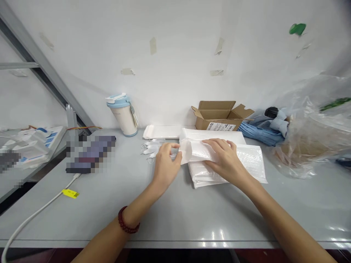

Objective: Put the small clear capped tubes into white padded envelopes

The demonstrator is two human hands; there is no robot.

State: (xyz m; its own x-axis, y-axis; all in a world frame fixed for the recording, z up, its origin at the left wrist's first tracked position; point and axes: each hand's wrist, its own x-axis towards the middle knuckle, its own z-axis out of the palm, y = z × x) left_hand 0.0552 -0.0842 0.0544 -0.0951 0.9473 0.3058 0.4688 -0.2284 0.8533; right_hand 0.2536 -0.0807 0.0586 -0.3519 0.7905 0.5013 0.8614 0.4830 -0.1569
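Observation:
A small white bubble mailer (200,150) is raised a little over a stack of larger white bubble mailers (246,162). My right hand (223,157) grips its body, thumb below and fingers across the top. At the left end, a translucent flap (185,151) sticks out, and the curled thumb and index finger of my left hand (166,164) are at its edge. Just beyond my left hand lie several small white pieces with thin looped cords (151,147). A flat white packet (161,132) lies behind them against the wall.
At the back stand a cream tumbler with a blue lid (124,117) and an open cardboard box (222,117). Blue cloth (260,132) and a clear plastic bag (309,142) lie right. A blurred-out phone-like device (93,153) with a white cable (35,212) lies left.

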